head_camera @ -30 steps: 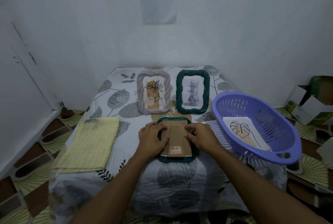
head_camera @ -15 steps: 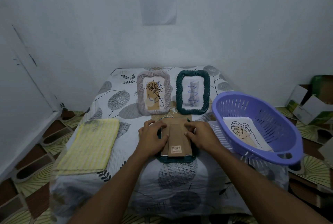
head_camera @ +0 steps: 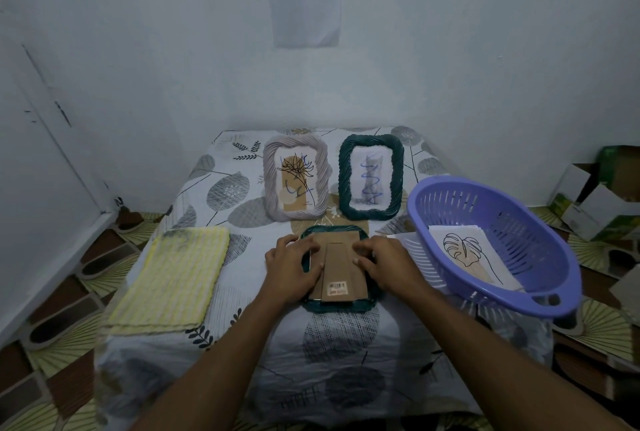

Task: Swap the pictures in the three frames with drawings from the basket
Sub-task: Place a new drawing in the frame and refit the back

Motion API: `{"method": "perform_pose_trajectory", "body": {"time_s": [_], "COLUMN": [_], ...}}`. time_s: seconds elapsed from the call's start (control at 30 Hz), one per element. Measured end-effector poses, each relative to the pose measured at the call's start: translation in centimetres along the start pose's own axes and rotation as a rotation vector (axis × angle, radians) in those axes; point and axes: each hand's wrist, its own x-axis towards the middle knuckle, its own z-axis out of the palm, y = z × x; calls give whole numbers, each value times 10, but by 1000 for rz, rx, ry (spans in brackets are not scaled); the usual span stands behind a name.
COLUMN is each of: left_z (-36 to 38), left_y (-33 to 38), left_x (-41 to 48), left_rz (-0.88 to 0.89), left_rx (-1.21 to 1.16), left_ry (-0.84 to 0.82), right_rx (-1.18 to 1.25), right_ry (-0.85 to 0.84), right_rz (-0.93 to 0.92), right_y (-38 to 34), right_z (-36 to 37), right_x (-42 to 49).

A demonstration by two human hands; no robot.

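Observation:
A dark green frame (head_camera: 337, 306) lies face down in the middle of the table, its brown cardboard back (head_camera: 341, 267) and stand facing up. My left hand (head_camera: 291, 266) grips the back's left edge and my right hand (head_camera: 388, 266) its right edge. Behind it a pale grey frame (head_camera: 268, 184) stands with a flower drawing, and a second dark green frame (head_camera: 398, 181) stands with a cat picture scribbled in blue. The purple basket (head_camera: 519, 295) on the right holds a leaf drawing (head_camera: 465, 254) on top of other sheets.
A folded yellow cloth (head_camera: 173, 281) lies on the left of the leaf-patterned tablecloth (head_camera: 346, 361). A loose white sheet (head_camera: 405, 240) pokes out beside the basket. White walls close in at the back and left. Cardboard boxes (head_camera: 595, 195) sit on the floor at the right.
The cardboard back slid up toward the standing frames half a second ago and now sits back within the flat frame. Both hands stay on its edges.

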Motion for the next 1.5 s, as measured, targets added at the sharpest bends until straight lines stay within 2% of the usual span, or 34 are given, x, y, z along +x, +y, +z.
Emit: {"method": "perform_pose_trajectory", "body": {"time_s": [0.5, 0.73, 0.9, 1.2, 1.5], "left_z": [2, 1, 3, 1, -9], "left_y": [-2, -2, -4, -3, -8], "left_x": [-2, 3, 3, 4, 6], "left_rz": [17, -29, -44, -53, -11], "left_rx": [75, 23, 57, 58, -54], "left_ry": [11, -84, -149, -163, -192], "right_rx": [-20, -76, -38, -77, 88], "right_ry": [12, 28, 100, 65, 58], "right_rz": [-11, -6, -22, -29, -17], "right_y": [6, 8, 10, 13, 11], "right_z": [9, 11, 18, 21, 8], "right_x": [-5, -1, -6, -5, -2]}}
